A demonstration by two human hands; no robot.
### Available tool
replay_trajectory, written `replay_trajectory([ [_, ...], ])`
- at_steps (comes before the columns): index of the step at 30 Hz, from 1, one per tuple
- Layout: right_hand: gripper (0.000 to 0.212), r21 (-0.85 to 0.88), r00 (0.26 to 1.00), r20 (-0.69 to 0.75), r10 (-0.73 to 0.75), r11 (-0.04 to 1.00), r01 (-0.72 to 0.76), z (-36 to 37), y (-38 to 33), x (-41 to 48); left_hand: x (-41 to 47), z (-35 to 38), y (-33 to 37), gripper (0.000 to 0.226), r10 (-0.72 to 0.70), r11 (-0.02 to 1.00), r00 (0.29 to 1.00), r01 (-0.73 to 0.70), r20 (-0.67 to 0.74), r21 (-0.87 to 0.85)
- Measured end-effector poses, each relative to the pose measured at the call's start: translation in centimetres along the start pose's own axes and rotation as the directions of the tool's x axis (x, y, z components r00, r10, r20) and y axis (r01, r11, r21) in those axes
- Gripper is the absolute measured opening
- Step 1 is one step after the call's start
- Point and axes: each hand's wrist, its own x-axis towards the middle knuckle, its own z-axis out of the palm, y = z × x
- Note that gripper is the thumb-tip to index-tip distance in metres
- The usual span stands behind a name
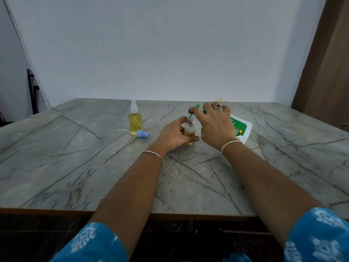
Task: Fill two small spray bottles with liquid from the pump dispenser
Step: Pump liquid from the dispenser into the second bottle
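Observation:
My left hand (173, 136) grips a small clear spray bottle (189, 129) with its top off, standing on the table and roughly half full of yellow liquid. My right hand (215, 122) presses on the green pump head of the white dispenser (240, 129), which leans toward the bottle; the green nozzle (190, 115) points into the bottle's mouth. A second small spray bottle (135, 119), full of yellow liquid and fitted with a white sprayer, stands to the left. A loose blue sprayer top (143, 134) with its white tube lies beside it.
The grey marble-patterned table (94, 167) reaches from the wall to its near edge by my body. A brown curtain (324, 63) hangs at the right, and a dark stand (31, 89) leans at the far left.

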Motion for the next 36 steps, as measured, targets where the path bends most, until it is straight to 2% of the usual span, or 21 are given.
replay_trajectory([
  [3, 0.07, 0.005, 1.0, 0.007, -0.003, 1.0, 0.003, -0.16, 0.09, 0.01, 0.17, -0.04, -0.15, 0.06, -0.002, 1.0, 1.0, 0.002, -0.002, 0.013],
  [7, 0.081, -0.015, 1.0, 0.012, -0.019, 1.0, 0.019, -0.09, 0.24, -0.14, 0.25, -0.01, -0.26, 0.068, -0.031, 0.999, 1.0, 0.031, 0.001, -0.022],
  [11, 0.096, -0.04, 0.998, 0.033, -0.047, 0.998, 0.049, -0.03, 0.32, -0.29, 0.37, 0.0, -0.43, 0.064, -0.027, 1.0, 1.0, 0.027, 0.011, -0.015],
  [16, 0.08, -0.012, 0.999, 0.032, -0.019, 1.0, 0.019, -0.34, 0.13, -0.13, 0.2, -0.12, -0.17, 0.065, -0.023, 1.0, 1.0, 0.023, 0.019, -0.017],
  [21, 0.073, 0.0, 0.999, 0.029, 0.018, 1.0, -0.018, -0.41, -0.28, 0.14, -0.28, -0.17, 0.38, 0.067, 0.001, 1.0, 1.0, -0.001, 0.021, -0.007],
  [28, 0.076, -0.009, 1.0, 0.027, 0.008, 1.0, -0.008, -0.23, -0.25, 0.01, -0.19, -0.17, 0.17, 0.074, -0.016, 0.999, 1.0, 0.017, 0.015, -0.027],
  [36, 0.075, -0.008, 0.999, 0.05, 0.011, 1.0, -0.01, -0.31, -0.06, -0.14, -0.08, -0.15, 0.22, 0.069, -0.007, 1.0, 1.0, 0.007, 0.009, 0.02],
])
